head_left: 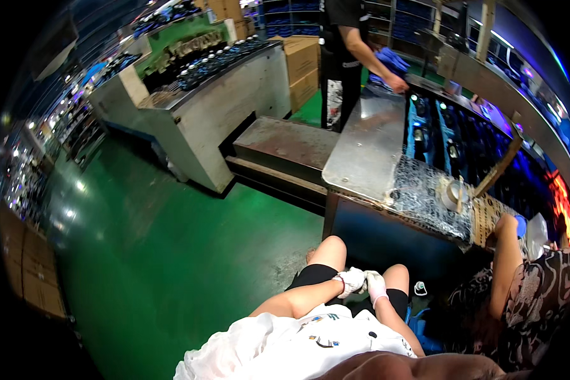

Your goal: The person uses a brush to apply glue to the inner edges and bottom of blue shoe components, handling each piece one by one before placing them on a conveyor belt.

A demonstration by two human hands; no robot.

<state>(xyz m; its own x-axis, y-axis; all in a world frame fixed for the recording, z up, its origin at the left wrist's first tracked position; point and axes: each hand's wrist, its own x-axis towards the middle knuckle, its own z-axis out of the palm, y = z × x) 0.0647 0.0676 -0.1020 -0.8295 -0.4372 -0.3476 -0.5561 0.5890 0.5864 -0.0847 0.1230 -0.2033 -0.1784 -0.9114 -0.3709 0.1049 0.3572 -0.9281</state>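
Note:
My left hand and my right hand meet over my lap, both in white gloves. The left glove has a dark red cuff. Both sets of fingers are curled in and touch each other between my knees. Whatever they pinch, if anything, is too small or hidden to make out. My bare forearms come up from the white shirt. In front of my knees stands a metal-topped workbench, beyond reach of the hands as they rest now.
A co-worker reaches over the bench's far end, near blue gloves. Another person sits close on my right. Rows of dark items lie along the line. A low metal step and cartons stand ahead.

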